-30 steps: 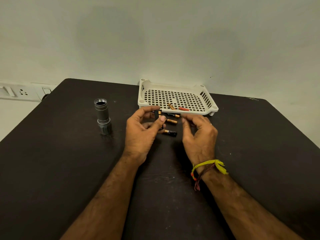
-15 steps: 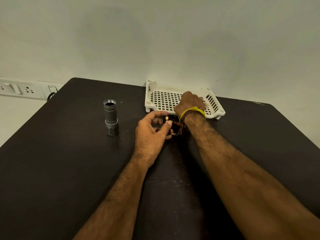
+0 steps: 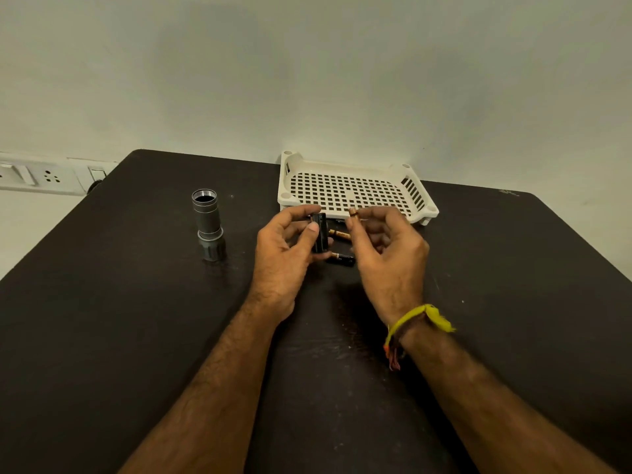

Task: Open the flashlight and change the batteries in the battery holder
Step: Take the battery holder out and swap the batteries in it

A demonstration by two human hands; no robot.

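Our right hand (image 3: 386, 254) has come back from the white tray (image 3: 419, 208), pinching a fresh battery (image 3: 352, 212) in its fingertips. Our left hand (image 3: 285, 254) grips the black battery holder (image 3: 319, 232) just beside it. We think it goes in next. Two batteries (image 3: 340, 234) lie on the table (image 3: 102, 336). Farther left, the open flashlight (image 3: 207, 224) stands.

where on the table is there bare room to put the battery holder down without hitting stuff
Bare table lies left of the left hand, in front of the flashlight body, and right of the right hand, below the white basket. Between the hands it is crowded: two loose batteries lie there.
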